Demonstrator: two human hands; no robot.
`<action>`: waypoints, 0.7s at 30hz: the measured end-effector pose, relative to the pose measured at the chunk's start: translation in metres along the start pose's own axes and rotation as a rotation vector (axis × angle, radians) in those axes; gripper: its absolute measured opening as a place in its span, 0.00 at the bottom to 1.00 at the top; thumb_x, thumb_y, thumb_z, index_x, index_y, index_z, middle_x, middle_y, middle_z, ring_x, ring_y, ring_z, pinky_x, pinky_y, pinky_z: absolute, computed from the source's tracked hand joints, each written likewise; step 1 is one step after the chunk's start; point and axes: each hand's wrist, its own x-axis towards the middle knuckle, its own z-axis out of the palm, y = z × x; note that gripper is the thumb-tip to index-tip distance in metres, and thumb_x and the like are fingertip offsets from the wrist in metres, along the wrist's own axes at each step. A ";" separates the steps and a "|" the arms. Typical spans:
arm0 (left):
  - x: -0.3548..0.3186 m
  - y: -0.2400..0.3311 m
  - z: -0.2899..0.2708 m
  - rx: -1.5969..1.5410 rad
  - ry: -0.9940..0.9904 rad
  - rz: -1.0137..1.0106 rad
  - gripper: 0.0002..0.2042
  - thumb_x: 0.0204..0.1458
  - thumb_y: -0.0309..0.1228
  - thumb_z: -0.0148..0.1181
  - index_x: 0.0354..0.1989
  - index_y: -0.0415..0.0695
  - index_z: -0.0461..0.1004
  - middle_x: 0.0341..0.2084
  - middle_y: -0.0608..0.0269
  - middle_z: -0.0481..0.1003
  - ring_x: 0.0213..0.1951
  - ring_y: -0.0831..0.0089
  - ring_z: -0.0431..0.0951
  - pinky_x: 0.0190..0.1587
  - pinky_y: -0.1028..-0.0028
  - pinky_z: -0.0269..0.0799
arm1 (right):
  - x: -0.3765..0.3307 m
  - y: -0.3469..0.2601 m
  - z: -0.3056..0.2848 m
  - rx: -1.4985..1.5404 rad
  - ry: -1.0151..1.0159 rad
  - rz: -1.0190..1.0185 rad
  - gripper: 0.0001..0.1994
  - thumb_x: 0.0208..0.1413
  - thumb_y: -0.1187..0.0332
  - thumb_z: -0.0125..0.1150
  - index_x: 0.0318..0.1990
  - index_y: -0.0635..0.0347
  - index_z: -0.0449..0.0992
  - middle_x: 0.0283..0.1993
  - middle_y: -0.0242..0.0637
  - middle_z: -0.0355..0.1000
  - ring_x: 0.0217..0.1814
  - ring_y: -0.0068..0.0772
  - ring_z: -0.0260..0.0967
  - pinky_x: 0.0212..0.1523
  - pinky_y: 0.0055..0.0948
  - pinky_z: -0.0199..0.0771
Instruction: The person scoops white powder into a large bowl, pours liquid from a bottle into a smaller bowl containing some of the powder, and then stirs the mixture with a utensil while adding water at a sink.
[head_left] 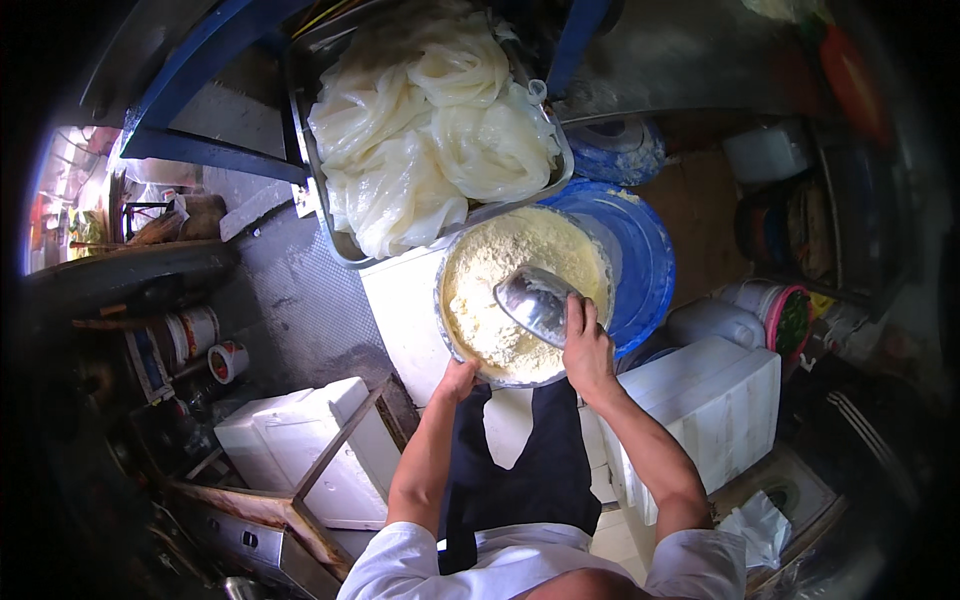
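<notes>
Basin (441,300) — crumbly pale powder (500,240) inside; right fingers (575,315) grip metal bowl (535,303) (tilted), left fingers (463,372) clasp basin.

Glare bleaches the pale surface (400,310) beside the near-left corner of the metal tray (500,207); the metal bowl (537,303) glints; the view's rim darkens, bends, blurs.

Your powder (530,240) reads pale yellow; your bowl (533,306), shiny silver. The tub (655,268): deep blue. Sheets (395,155): translucent milky white. You wear a plain white shirt (400,563) and black trousers (560,450). Foam box (705,385): white, smudged grey. Frame (215,148): blue. Floor plate (300,290): grey, fine repeating texture. Bucket rim (773,325): pink.
</notes>
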 end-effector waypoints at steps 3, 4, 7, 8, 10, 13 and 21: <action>0.006 -0.003 -0.008 0.050 -0.033 -0.019 0.25 0.47 0.20 0.46 0.58 0.40 0.55 0.47 0.52 0.68 0.42 0.58 0.75 0.37 0.60 0.78 | -0.003 -0.004 0.001 0.045 -0.015 0.048 0.26 0.50 0.76 0.51 0.59 0.62 0.55 0.54 0.57 0.59 0.34 0.57 0.72 0.35 0.44 0.76; 0.007 -0.004 -0.008 0.045 -0.029 -0.015 0.25 0.47 0.20 0.47 0.58 0.39 0.55 0.47 0.52 0.68 0.42 0.58 0.75 0.36 0.61 0.78 | -0.003 -0.002 0.005 0.062 0.008 0.091 0.26 0.50 0.76 0.51 0.59 0.62 0.55 0.54 0.57 0.59 0.35 0.58 0.72 0.36 0.44 0.75; 0.000 -0.001 -0.002 0.026 -0.010 -0.007 0.25 0.47 0.21 0.47 0.57 0.39 0.56 0.46 0.51 0.69 0.42 0.58 0.75 0.36 0.61 0.78 | -0.001 -0.005 0.001 0.090 -0.003 0.211 0.25 0.52 0.76 0.48 0.59 0.61 0.53 0.54 0.56 0.57 0.38 0.61 0.70 0.38 0.46 0.74; -0.001 0.000 0.000 0.023 -0.007 -0.007 0.25 0.47 0.21 0.47 0.57 0.39 0.56 0.46 0.51 0.69 0.42 0.58 0.76 0.36 0.61 0.78 | 0.003 -0.004 -0.004 0.097 -0.005 0.242 0.25 0.52 0.76 0.48 0.59 0.61 0.53 0.55 0.55 0.57 0.38 0.61 0.70 0.38 0.47 0.74; 0.000 -0.001 -0.002 0.025 0.001 0.002 0.25 0.47 0.22 0.48 0.57 0.39 0.56 0.46 0.50 0.69 0.42 0.58 0.76 0.35 0.61 0.78 | 0.004 -0.002 -0.005 0.127 0.026 0.269 0.25 0.52 0.76 0.47 0.59 0.60 0.53 0.55 0.54 0.56 0.41 0.62 0.69 0.39 0.49 0.72; 0.010 -0.015 -0.011 0.037 -0.001 0.016 0.25 0.47 0.22 0.48 0.57 0.39 0.56 0.46 0.50 0.68 0.42 0.58 0.75 0.36 0.61 0.78 | 0.006 0.002 -0.016 0.144 0.068 0.266 0.26 0.51 0.77 0.48 0.59 0.59 0.52 0.56 0.53 0.56 0.42 0.62 0.68 0.40 0.50 0.71; 0.006 -0.008 -0.009 -0.004 -0.056 0.005 0.25 0.49 0.22 0.47 0.58 0.38 0.53 0.48 0.49 0.67 0.45 0.54 0.74 0.39 0.56 0.77 | 0.001 0.003 -0.020 0.121 0.071 0.268 0.31 0.45 0.80 0.51 0.60 0.59 0.51 0.55 0.52 0.56 0.41 0.63 0.68 0.40 0.49 0.71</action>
